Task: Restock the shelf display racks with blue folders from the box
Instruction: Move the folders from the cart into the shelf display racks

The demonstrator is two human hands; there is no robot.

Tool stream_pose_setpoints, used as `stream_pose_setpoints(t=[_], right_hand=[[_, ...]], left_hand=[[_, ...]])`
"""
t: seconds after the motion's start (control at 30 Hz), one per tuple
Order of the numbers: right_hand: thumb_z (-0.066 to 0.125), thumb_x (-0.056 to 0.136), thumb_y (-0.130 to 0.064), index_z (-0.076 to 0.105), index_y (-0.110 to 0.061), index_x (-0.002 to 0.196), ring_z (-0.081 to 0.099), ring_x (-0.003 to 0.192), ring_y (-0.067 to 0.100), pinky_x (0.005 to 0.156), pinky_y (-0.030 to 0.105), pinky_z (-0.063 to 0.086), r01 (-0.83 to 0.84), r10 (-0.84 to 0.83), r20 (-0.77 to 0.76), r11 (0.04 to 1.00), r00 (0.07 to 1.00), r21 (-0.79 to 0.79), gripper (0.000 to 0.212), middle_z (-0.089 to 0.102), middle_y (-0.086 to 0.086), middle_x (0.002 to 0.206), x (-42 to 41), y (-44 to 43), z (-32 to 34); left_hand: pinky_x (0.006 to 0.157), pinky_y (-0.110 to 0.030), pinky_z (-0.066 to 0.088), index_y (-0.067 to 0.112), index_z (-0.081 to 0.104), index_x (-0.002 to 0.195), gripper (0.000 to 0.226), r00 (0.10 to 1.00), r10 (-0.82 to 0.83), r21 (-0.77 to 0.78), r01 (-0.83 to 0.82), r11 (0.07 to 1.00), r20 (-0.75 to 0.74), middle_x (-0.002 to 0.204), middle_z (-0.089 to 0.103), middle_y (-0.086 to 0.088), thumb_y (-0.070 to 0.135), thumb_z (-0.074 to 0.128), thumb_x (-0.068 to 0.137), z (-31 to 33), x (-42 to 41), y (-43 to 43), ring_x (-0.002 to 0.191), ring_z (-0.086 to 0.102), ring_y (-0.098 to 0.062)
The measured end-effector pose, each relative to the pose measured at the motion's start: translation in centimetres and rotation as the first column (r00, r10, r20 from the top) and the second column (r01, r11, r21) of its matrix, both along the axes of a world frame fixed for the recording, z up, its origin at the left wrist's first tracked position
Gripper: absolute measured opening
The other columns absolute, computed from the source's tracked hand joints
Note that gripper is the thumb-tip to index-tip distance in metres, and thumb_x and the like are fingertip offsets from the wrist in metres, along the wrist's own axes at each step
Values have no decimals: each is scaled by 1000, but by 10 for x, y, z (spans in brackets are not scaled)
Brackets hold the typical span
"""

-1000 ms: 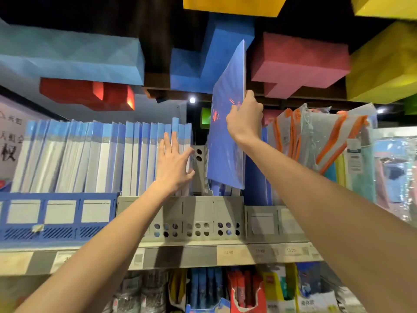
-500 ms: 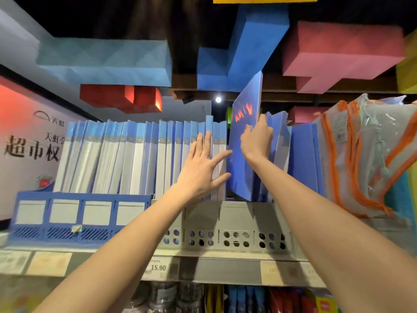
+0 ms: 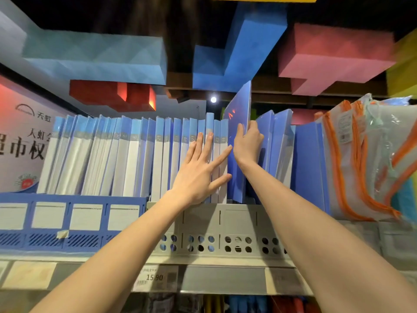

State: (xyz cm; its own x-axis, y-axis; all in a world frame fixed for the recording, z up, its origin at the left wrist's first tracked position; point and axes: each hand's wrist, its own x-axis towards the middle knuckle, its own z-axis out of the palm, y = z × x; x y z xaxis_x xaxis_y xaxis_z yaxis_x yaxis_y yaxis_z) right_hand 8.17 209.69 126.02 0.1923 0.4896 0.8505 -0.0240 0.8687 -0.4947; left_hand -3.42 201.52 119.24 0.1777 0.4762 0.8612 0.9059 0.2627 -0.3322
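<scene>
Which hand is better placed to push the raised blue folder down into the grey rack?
Right. The right hand grips the raised blue folder at the grey rack; the left hand lies flat against the shelved folders, seemingly holding them aside.

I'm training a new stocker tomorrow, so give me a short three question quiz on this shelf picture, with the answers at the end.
1. Which hand has a grip on the blue folder that stands taller than the rest? A) left B) right C) both
2. True or false: the left hand lies flat, fingers spread, against the shelved folders.
3. Fill in: the rack directly below the held folder is ___ in colour.

Key: 1 B, the right hand. 2 true. 3 grey.
</scene>
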Motion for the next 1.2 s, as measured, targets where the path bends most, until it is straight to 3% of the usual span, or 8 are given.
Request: stream_pose_setpoints(t=[0.13,0.37,0.6,0.7,0.8,0.93,1.03,1.2], right_hand=[[44,106,-32,52,-12,101,48,73,7,58,13,32,-16,16,7,1000,1000,-3,22,54,3,92,6,4,1],[31,108,-41,47,-19,107,46,94,12,80,30,34,-145,156,175,986,972,-77,27,50,-6,93,10,4,-36],[22,104,-57,28,-16,152,38,134,23,104,42,33,-245,348,415,928,841,-281,63,36,3,153,30,-5,-46],[19,98,-70,15,-26,159,16,152,24,120,51,18,-274,402,456,906,794,-323,76,17,-1,166,31,-7,-56],[20,99,-68,26,-24,155,31,145,21,116,46,28,-290,406,447,907,797,-306,71,32,-2,158,35,-8,-57],[26,108,-45,51,-19,131,48,107,13,85,25,36,-210,256,445,966,858,-150,43,55,-3,118,43,-14,-63],[39,107,-36,61,-10,115,53,91,21,79,32,42,-149,179,464,984,868,-101,35,60,2,91,49,-18,-66],[54,101,-22,64,-4,123,63,106,33,94,37,51,5,-5,584,1000,811,1,30,69,15,112,70,-19,-70]], left_hand=[[126,-46,-6,42,-3,159,73,999,-31,22,31,999,-9,166,-21,-12,73,22,98,1,-2,1,152,-25,-30],[126,-43,-7,34,-1,161,84,999,-36,9,36,999,30,167,-19,-7,78,18,92,1,-4,-1,152,-25,-24],[126,-41,-10,35,0,161,81,997,-78,7,78,997,27,167,-20,-4,73,32,97,2,-7,-1,152,-25,-23],[126,-40,-10,33,0,161,83,995,-93,-8,93,996,20,167,-19,-4,73,34,97,3,-9,-3,152,-25,-21],[125,-45,-10,32,2,162,83,998,-64,11,64,998,3,166,-22,-9,73,33,96,-1,-13,-7,152,-24,-25],[122,-60,-9,32,-1,161,80,997,-73,40,72,997,32,166,-23,-6,68,35,100,-12,-18,-9,153,-24,-23],[122,-62,-5,31,-2,161,70,997,-61,23,60,998,47,167,-20,-3,61,26,104,-12,-15,-9,153,-21,-16],[124,-56,-7,36,10,161,64,966,-175,10,177,984,190,169,-7,5,56,27,103,-10,-5,-21,155,-10,-10]])
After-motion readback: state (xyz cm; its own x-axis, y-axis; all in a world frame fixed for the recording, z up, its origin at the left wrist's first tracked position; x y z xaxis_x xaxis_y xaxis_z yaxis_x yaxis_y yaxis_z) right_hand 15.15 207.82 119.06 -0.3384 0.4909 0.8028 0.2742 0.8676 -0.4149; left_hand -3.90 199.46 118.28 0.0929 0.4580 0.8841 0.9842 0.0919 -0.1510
